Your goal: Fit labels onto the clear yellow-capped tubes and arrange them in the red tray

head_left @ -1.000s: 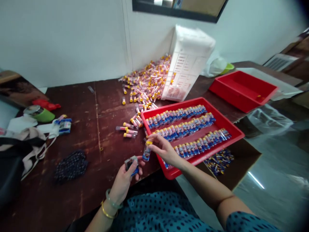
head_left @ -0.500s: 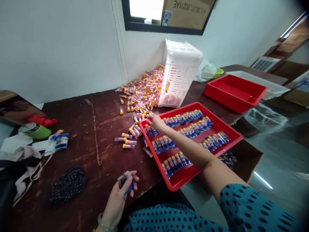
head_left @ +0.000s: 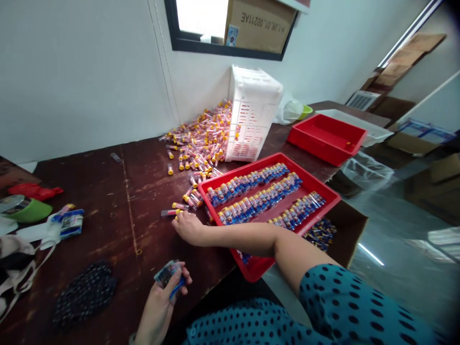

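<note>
In my left hand (head_left: 172, 282), near the table's front edge, is a small stack of printed plastic sleeves (head_left: 166, 274) with blue ends, pinched between thumb and fingers. My right hand (head_left: 190, 229) is on the table left of the red tray, its fingers curled down over a clear tube with a yellow cap (head_left: 176, 217), mostly hidden under them. Just beyond lie more yellow-capped tubes (head_left: 180, 206). Rows of tubes in blue printed sleeves (head_left: 247, 205) lie in the red tray (head_left: 283, 156); my right forearm crosses above its near-left part.
A white basket (head_left: 257, 79) lies tipped on its side, a big heap of capped tubes (head_left: 204, 136) spilling from it. Farther right stands another red tray (head_left: 323, 143). Below the tray's near edge is a cardboard box (head_left: 350, 235). A dark cloth (head_left: 86, 294) lies at left.
My right hand has moved from the tray's far-left corner toward me and left, down to the loose tubes. My left hand still grips the sleeves. The view has swung right.
</note>
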`<state>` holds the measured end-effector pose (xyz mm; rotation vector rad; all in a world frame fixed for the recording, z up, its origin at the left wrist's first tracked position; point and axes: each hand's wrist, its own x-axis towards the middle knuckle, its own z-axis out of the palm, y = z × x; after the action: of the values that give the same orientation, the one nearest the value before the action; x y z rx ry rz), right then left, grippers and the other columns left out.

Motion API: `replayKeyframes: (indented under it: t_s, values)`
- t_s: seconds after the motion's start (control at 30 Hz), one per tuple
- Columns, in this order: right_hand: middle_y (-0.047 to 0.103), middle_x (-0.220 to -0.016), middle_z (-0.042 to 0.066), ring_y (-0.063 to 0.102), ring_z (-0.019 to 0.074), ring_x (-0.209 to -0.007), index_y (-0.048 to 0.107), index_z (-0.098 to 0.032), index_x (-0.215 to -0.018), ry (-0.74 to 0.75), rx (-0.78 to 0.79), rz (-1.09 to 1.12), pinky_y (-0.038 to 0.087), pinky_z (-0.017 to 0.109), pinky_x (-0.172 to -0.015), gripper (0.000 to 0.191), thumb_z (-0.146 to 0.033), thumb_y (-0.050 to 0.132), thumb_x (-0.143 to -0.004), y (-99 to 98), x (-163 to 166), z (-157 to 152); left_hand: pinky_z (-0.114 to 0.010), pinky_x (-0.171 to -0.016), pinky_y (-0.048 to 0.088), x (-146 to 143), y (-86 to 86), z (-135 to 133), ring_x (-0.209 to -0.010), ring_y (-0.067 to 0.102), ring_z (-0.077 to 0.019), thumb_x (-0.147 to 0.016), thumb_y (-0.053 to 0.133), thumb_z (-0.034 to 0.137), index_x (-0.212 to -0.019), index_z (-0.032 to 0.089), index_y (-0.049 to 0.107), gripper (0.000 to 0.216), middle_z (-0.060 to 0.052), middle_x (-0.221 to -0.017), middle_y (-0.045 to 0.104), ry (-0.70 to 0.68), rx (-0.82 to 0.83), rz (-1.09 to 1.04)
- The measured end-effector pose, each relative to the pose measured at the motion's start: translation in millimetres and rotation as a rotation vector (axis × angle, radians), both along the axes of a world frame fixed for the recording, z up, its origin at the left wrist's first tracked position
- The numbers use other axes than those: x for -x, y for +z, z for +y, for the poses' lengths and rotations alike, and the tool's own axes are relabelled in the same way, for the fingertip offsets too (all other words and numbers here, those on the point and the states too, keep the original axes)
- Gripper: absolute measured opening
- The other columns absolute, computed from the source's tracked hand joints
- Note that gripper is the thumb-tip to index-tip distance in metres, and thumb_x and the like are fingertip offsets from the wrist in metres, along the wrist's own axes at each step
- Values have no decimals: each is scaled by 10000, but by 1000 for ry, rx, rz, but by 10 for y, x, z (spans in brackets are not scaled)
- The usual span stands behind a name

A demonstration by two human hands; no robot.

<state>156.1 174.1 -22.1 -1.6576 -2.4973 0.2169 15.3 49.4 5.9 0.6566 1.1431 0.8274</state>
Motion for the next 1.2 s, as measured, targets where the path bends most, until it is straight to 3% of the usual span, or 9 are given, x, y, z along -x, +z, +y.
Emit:
replayKeyframes:
  t_s: [0.1, 0.23, 0.4, 0.5, 0.6, 0.73, 0.9, 1.07, 1.2]
  values:
    - [659, -1017, 199, 635, 280, -959, 572, -78, -1123, -46, 2, -14, 523, 412, -780, 267, -117, 358, -966, -6, -90, 58, -263, -635, 564, -11, -3, 5, -817, 692, -209, -639, 846, 427, -966, 183, 723, 427, -51, -886, 745, 10, 61, 0]
    - [659, -1063, 134, 656, 221, -876, 557, -135, -1145, 2, 21, 107, 516, 306, -713, 229, -219, 457, -957, 164, -301, 70, -209, -516, 516, -68, -21, 31, -722, 685, -182, -635, 856, 387, -839, 158, 718, 336, -27, -744, 722, -20, 14, 24]
    - [674, -899, 28, 622, 129, -766, 601, -156, -938, 60, 297, 768, 480, 216, -684, 98, -203, 638, -861, 493, -718, -263, -280, -644, 582, -139, 48, 94, -788, 717, -211, -645, 852, 368, -966, 155, 717, 408, -54, -848, 758, -2, -14, -9]
    - [625, -751, -25, 566, 91, -621, 584, -159, -891, -24, 547, 1098, 463, 194, -573, 222, -324, 710, -810, 638, -963, -556, -245, -549, 546, -242, 135, 143, -713, 712, -198, -642, 850, 354, -886, 136, 713, 355, -48, -792, 744, 10, -46, -16]
    - [604, -751, -26, 589, 98, -623, 555, -166, -865, -100, 661, 1293, 510, 221, -585, 349, -419, 763, -741, 710, -1102, -786, -216, -495, 503, -411, 213, 188, -652, 689, -171, -646, 841, 339, -829, 132, 700, 310, -31, -728, 717, 13, -101, -47]
    - [622, -821, -2, 626, 122, -720, 549, -175, -921, -57, 556, 1243, 538, 249, -666, 329, -415, 728, -786, 736, -1150, -989, -220, -474, 493, -626, 279, 209, -604, 662, -156, -692, 800, 346, -854, 142, 689, 284, -18, -696, 693, 16, -149, -143]
    - [661, -975, 23, 639, 143, -851, 517, -198, -1237, 163, 444, 948, 509, 287, -824, 410, -218, 630, -843, 717, -1216, -1114, -243, -515, 533, -700, 358, 176, -622, 658, -156, -735, 770, 315, -885, 129, 696, 250, -38, -741, 710, -7, -188, -178]
    - [633, -853, 8, 637, 150, -799, 583, -175, -934, -30, 422, 1123, 503, 280, -764, 89, -213, 556, -858, 666, -1318, -1038, -249, -487, 533, -678, 389, 155, -627, 677, -176, -771, 730, 360, -838, 119, 689, 253, -53, -743, 710, 28, -216, -101]
    - [623, -847, 28, 612, 156, -808, 601, -181, -834, 4, 284, 1068, 489, 300, -791, 105, -246, 543, -892, 770, -1279, -1003, -266, -464, 537, -724, 338, 130, -608, 669, -183, -764, 739, 364, -821, 130, 690, 246, -43, -729, 699, 11, -286, -45]
